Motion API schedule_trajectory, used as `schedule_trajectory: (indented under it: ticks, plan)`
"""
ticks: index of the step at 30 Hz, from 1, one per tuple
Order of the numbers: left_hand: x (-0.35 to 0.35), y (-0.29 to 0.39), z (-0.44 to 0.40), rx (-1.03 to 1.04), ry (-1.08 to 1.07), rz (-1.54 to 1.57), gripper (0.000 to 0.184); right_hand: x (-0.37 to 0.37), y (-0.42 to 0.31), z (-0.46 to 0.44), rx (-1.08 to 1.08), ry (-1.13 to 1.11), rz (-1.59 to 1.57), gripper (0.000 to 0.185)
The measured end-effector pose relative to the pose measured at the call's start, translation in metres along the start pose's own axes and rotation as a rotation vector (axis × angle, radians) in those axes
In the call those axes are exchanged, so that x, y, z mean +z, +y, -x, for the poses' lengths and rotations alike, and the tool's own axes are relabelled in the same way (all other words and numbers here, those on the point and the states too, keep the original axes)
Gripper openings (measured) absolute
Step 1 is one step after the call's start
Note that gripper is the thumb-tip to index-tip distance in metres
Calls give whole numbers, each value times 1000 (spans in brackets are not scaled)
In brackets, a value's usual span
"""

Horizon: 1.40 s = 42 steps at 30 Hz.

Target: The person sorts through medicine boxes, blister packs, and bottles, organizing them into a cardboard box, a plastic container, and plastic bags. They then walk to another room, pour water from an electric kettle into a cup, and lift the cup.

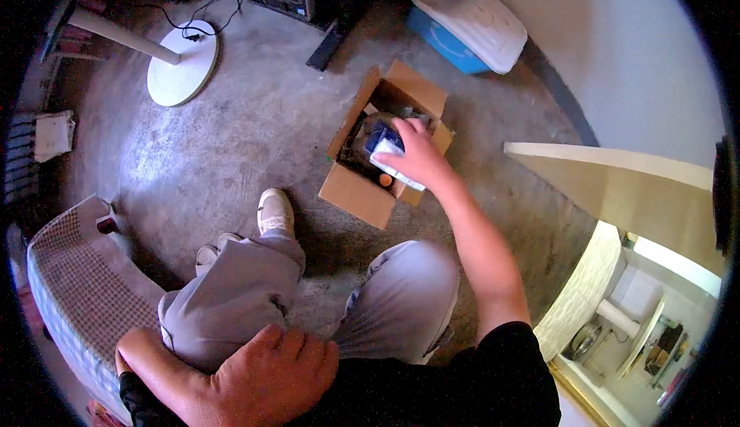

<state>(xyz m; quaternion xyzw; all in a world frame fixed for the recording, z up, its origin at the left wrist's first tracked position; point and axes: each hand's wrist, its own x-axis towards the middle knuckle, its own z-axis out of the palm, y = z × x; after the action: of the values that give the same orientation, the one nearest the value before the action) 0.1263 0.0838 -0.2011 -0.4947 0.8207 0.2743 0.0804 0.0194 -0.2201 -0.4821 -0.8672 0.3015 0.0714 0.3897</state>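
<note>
On the floor ahead stands an open cardboard box (358,194) with its flaps folded out. My right hand (420,153) reaches over it, thumb and fingers closed around a small dark-blue and white box (388,149). An orange round thing (386,179) shows beside that small box, inside the carton. Other contents are dark and hard to make out. Low in the view, my left hand (274,373) lies across my lap with its fingers curled under. Whatever is beneath those fingers is hidden.
A blue tub with a white lid (482,30) stands beyond the carton. White round stand base (183,63) and black cable (206,25) are at upper left. A checked-cloth seat (92,261) is at left, a wooden panel (617,173) and cluttered cabinet (636,304) at right.
</note>
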Motion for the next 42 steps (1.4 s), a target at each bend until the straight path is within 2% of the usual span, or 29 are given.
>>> schedule_trajectory:
  ticks: [3, 6, 7, 10, 12, 14, 17, 20, 21, 25, 27, 30, 33, 36, 38, 40, 42]
  plan:
    - [-3, 2, 0, -6, 14, -92, 37, 8, 1, 9, 28, -183, 153, 76]
    - [-4, 3, -2, -19, 25, -113, 35, 18, -6, 15, -142, -43, -2, 73]
    - [-4, 3, -2, -19, 22, -93, 34, 27, 1, 11, -217, 47, -46, 64]
    - [-6, 1, -4, -13, 17, -43, 31, 21, 10, -8, -115, 250, 13, 51]
    - [-1, 5, -4, -48, -1, -49, 31, 12, 14, -20, -89, 424, 92, 32]
    - [0, 5, -3, -58, -14, -46, 31, 13, 28, -40, -23, 343, 280, 27]
    - [-5, 4, -4, -50, -26, -47, 31, 29, 48, -61, 111, 63, 373, 24]
    - [-8, 4, -4, -50, -44, -54, 31, 25, 49, -70, 30, 225, 546, 20]
    - [-9, 4, -4, -53, -57, -59, 31, 17, 33, -65, 69, 296, 453, 16]
    - [-15, 4, -7, -67, -96, -79, 32, -34, -14, -37, -97, 526, 402, 17]
    - [-12, 3, -5, -43, -42, -64, 33, -62, -23, -27, -125, 568, 456, 23]
    - [-8, -1, 0, -2, 40, -51, 35, -95, -24, -11, -166, 801, 421, 22]
    - [-1, 1, 0, -7, 54, 13, 35, -103, -3, 2, -53, 800, -57, 22]
    - [0, 2, 1, -26, 72, 20, 35, -81, 30, 20, 201, 465, -233, 25]
    - [-1, 2, 1, -34, 78, 11, 34, -51, 37, 33, 337, 309, -508, 29]
    - [-3, 3, 1, -38, 59, 13, 33, -24, 44, 41, 348, 155, -543, 32]
    - [62, 5, 8, 18, 348, -361, 32, -3, 61, 48, 324, 234, -450, 33]
